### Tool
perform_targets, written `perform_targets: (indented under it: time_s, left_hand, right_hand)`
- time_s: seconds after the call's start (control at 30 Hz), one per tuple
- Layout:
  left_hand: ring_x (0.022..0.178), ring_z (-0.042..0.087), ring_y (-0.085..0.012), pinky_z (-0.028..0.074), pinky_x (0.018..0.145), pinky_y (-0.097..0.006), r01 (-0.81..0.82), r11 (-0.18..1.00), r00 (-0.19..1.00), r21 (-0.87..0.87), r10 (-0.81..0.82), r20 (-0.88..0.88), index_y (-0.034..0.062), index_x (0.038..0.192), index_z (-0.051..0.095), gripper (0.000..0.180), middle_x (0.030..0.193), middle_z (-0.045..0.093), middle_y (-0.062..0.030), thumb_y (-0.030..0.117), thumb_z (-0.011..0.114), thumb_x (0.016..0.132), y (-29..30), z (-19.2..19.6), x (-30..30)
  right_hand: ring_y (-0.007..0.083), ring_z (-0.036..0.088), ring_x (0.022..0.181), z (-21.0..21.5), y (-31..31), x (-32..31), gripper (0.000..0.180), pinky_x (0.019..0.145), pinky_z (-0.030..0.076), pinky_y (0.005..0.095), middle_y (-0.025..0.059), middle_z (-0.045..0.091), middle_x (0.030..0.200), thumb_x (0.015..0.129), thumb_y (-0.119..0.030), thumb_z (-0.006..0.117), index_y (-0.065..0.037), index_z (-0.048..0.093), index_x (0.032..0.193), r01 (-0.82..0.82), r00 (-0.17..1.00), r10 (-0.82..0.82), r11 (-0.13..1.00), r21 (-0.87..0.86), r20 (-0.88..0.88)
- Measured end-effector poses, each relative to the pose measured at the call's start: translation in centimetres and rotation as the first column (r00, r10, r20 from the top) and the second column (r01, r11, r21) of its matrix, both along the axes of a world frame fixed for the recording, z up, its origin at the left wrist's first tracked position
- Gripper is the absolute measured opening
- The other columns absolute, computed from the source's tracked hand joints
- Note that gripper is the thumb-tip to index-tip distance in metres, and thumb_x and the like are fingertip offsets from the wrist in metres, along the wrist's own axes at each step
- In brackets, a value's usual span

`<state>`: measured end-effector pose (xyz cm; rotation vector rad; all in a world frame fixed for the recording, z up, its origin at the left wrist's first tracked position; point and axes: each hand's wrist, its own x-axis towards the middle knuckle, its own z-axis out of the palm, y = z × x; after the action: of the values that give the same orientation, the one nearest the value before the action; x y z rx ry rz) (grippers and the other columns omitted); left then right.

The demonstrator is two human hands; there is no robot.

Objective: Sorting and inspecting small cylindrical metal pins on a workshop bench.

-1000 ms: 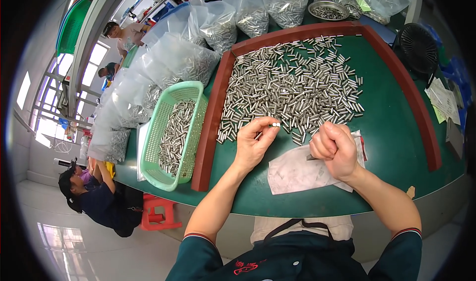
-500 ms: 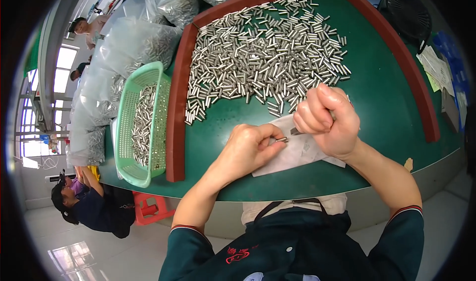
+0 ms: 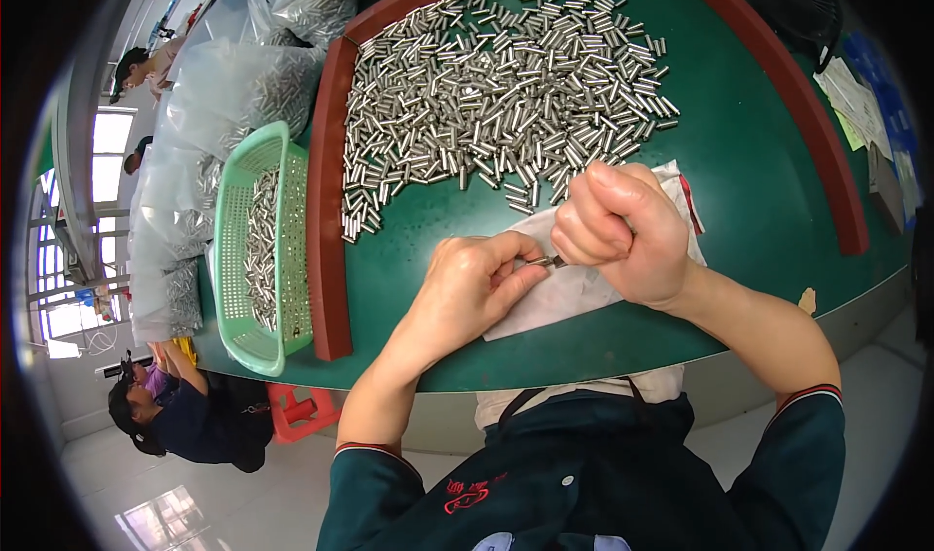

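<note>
My left hand [image 3: 467,288] pinches a short metal pin [image 3: 536,261] between thumb and forefinger. Closed in a fist, my right hand [image 3: 628,235] grips a small tool with a dark, narrow tip [image 3: 558,261]; its handle is hidden in the palm, so its kind does not show. The tip meets or nearly meets the end of the pin. Under both hands lies a white cloth or bag [image 3: 574,298] with a red mark near its far right corner. Just beyond it spreads a heap of loose metal pins [image 3: 496,113].
Red-brown rails [image 3: 331,259] border the green tabletop [image 3: 739,191]. Left of them stands a green plastic basket [image 3: 232,279] holding pins, beside clear bags [image 3: 243,94] of metal parts. A black fan [image 3: 793,11] and papers [image 3: 856,104] sit far right. Co-workers [image 3: 195,395] are at left.
My right hand has moved slightly left, bringing the tool's tip up to the pin in my left hand. The whole view has shifted a little.
</note>
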<state>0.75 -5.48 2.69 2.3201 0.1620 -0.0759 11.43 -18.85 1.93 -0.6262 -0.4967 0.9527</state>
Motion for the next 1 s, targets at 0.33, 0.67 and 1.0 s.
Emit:
perform_targets:
  time_s: [0.33, 0.67, 1.0]
  left_hand:
    - [0.043, 0.031, -0.0094, 0.028, 0.04, -0.026, -0.008, 1.0, 1.0, -0.008, 0.008, 0.002, -0.0003, 0.081, 0.061, 0.013, 0.047, 0.035, -0.0029, 0.007, 0.066, 0.072, -0.19, 0.26, -0.04]
    - [0.041, 0.045, -0.0209, 0.036, 0.042, -0.031, 0.009, 1.0, 1.0, 0.03, -0.009, -0.008, 0.0019, 0.078, 0.059, 0.012, 0.047, 0.044, -0.0091, 0.01, 0.065, 0.071, -0.2, 0.55, 0.13]
    - [0.041, 0.047, -0.0227, 0.036, 0.042, -0.032, 0.001, 0.999, 1.0, 0.046, -0.001, -0.001, 0.0018, 0.077, 0.059, 0.013, 0.048, 0.046, -0.0097, 0.01, 0.066, 0.07, -0.14, 0.4, 0.1]
  right_hand:
    - [0.0078, 0.018, 0.038, -0.17, 0.08, 0.08, 0.044, 0.039, 0.018, 0.0242, -0.0032, 0.023, 0.041, 0.091, -0.02, 0.029, -0.011, 0.028, 0.048, -0.021, 0.999, 0.019, 0.998, 0.052, 0.026]
    - [0.0075, 0.017, 0.038, -0.11, 0.09, 0.05, 0.044, 0.039, 0.018, 0.024, -0.0035, 0.022, 0.041, 0.091, -0.019, 0.029, -0.011, 0.027, 0.048, -0.029, 0.999, 0.028, 0.998, 0.051, 0.035]
    - [0.0074, 0.017, 0.038, -0.17, 0.16, 0.0, 0.045, 0.039, 0.018, 0.0242, -0.0033, 0.022, 0.041, 0.091, -0.02, 0.029, -0.011, 0.027, 0.047, -0.038, 0.997, 0.036, 0.998, 0.04, 0.062]
